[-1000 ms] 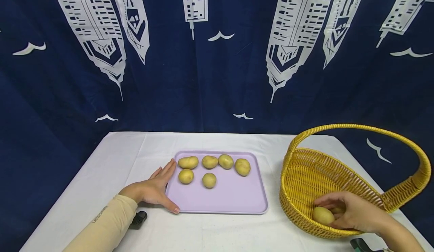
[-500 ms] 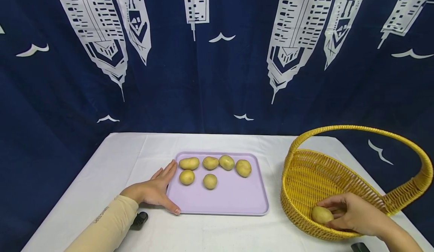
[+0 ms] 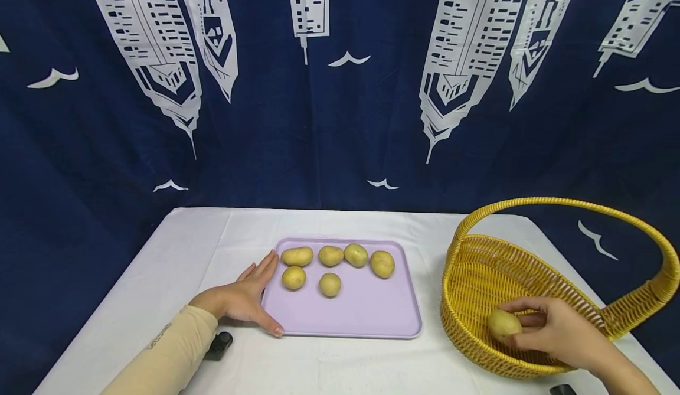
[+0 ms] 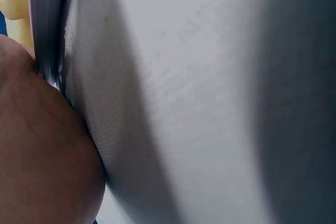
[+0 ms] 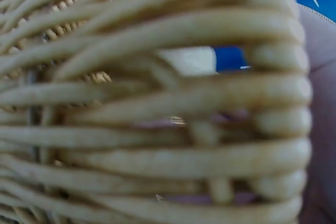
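Meanwhile, a potato in the basket

Inside the woven yellow wicker basket (image 3: 478, 277), the right hand (image 3: 552, 333) curls its fingers round a small yellow potato (image 3: 503, 324) — held just above the basket floor. The left hand (image 3: 241, 297) lies flat, fingers straight, against the lilac plastic tray (image 3: 366, 315) — six potatoes (image 3: 330, 256) rest there.

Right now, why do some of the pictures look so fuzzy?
Right wrist view: the basket weave is too close, so it blurs. Left wrist view: only soft cloth and a dark shadow. Head view: sharp, evenly lit, with the curtain bent at the edges.
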A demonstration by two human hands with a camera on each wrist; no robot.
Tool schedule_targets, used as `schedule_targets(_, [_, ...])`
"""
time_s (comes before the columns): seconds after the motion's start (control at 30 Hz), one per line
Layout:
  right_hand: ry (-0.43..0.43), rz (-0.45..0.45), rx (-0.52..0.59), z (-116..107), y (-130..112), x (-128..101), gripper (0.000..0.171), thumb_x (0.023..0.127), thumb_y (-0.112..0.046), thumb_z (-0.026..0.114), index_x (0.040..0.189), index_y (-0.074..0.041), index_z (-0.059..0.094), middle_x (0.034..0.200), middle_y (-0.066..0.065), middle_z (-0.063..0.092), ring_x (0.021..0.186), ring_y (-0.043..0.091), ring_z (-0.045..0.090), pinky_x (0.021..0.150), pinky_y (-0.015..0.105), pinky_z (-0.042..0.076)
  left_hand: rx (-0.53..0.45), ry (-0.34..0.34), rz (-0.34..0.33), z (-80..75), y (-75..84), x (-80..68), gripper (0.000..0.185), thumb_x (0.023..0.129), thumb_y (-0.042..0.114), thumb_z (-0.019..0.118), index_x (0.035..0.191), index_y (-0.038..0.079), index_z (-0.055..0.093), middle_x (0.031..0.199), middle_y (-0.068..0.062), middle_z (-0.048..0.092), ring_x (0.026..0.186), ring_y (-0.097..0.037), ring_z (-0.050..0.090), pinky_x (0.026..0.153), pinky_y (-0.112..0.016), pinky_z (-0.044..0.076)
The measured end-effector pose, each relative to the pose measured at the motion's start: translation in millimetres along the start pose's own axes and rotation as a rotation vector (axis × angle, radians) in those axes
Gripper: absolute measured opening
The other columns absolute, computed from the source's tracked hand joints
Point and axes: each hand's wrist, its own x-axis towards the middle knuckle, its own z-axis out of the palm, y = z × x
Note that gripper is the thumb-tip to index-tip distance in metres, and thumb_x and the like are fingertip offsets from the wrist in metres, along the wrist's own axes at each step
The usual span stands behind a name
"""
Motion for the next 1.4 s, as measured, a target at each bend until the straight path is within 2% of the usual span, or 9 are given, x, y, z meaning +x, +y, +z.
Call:
schedule_targets(0.17, [0.169,0.022,-0.108,4,-7,0,0.049,0.073,-0.016,0.08,0.116,0.0,0.062,0.111,0.016,0.066,0.086,-0.008,0.061,0.066,0.021,0.057,-0.003,0.001,0.0,0.3,-0.3,-1.4,0.149,0.046,0.066,0.083,0.152,0.008,-0.004,0.16,-0.006,-0.014,0.147,-0.035,-0.009,0.119,-0.056,-0.002])
schedule_targets(0.27, [0.206,0.02,-0.092,6,-11,1,0.049,0.072,-0.014,0.081,0.115,-0.001,0.063,0.11,0.011,0.067,0.087,-0.005,0.063,0.066,0.022,0.058,-0.005,-0.001,-0.006,0.1,-0.5,-1.5,0.149,0.046,0.066,0.083,0.152,0.008,-0.004,0.16,-0.005,-0.014,0.147,-0.036,-0.009,0.119,-0.056,-0.002])
schedule_targets(0.43, [0.238,0.004,-0.004,8,-18,1,0.048,0.073,-0.01,0.079,0.116,0.001,0.06,0.104,-0.01,0.065,0.087,0.001,0.065,0.066,0.026,0.059,-0.007,-0.002,-0.002,-0.3,-0.6,-0.5,0.149,0.046,0.066,0.083,0.152,0.008,-0.004,0.16,-0.005,-0.015,0.147,-0.035,-0.009,0.119,-0.056,-0.002])
schedule_targets(0.53, [0.269,-0.043,0.021,11,-24,2,0.046,0.074,-0.008,0.079,0.115,0.001,0.059,0.102,-0.016,0.063,0.087,0.003,0.066,0.066,0.027,0.059,-0.005,-0.007,-0.002,-0.5,-0.1,0.2,0.15,0.046,0.066,0.083,0.152,0.009,-0.005,0.16,-0.005,-0.015,0.147,-0.034,-0.01,0.119,-0.055,-0.003])
schedule_targets(0.7, [0.332,-0.12,-0.001,17,-36,7,0.044,0.071,-0.006,0.08,0.111,-0.001,0.06,0.102,-0.014,0.062,0.087,0.002,0.065,0.067,0.025,0.059,-0.007,-0.007,-0.007,0.0,-0.1,0.4,0.15,0.046,0.066,0.083,0.152,0.009,-0.005,0.16,-0.005,-0.015,0.147,-0.035,-0.01,0.119,-0.056,-0.003])
schedule_targets(0.87, [0.359,-0.127,-0.009,21,-49,12,0.044,0.072,-0.012,0.082,0.11,-0.005,0.061,0.104,-0.01,0.061,0.088,0.003,0.065,0.068,0.024,0.058,-0.014,-0.002,-0.009,0.3,0.3,0.2,0.149,0.046,0.065,0.084,0.152,0.009,-0.004,0.16,-0.005,-0.015,0.147,-0.036,-0.01,0.118,-0.057,-0.002])
schedule_targets(0.97, [0.361,-0.134,0.016,23,-56,15,0.043,0.073,-0.011,0.081,0.111,-0.006,0.061,0.105,-0.009,0.062,0.088,0.004,0.066,0.068,0.025,0.059,-0.014,-0.001,-0.012,0.4,0.3,-0.3,0.149,0.046,0.065,0.083,0.152,0.009,-0.004,0.16,-0.005,-0.015,0.147,-0.036,-0.01,0.118,-0.057,-0.002])
schedule_targets(1.2, [0.352,-0.225,0.069,29,-76,26,0.043,0.072,-0.005,0.08,0.111,-0.004,0.061,0.106,-0.006,0.063,0.09,0.006,0.065,0.07,0.024,0.058,-0.012,-0.006,-0.005,0.9,0.2,-1.4,0.149,0.046,0.066,0.083,0.152,0.009,-0.004,0.16,-0.005,-0.014,0.147,-0.036,-0.011,0.119,-0.056,-0.003])
schedule_targets(1.4, [0.354,-0.233,0.073,36,-92,36,0.044,0.07,-0.008,0.082,0.109,-0.008,0.062,0.104,-0.001,0.065,0.089,0.008,0.065,0.071,0.023,0.058,-0.003,0.0,-0.005,-0.2,0.3,-1.1,0.149,0.046,0.066,0.083,0.152,0.008,-0.004,0.16,-0.005,-0.014,0.147,-0.037,-0.009,0.119,-0.056,-0.003])
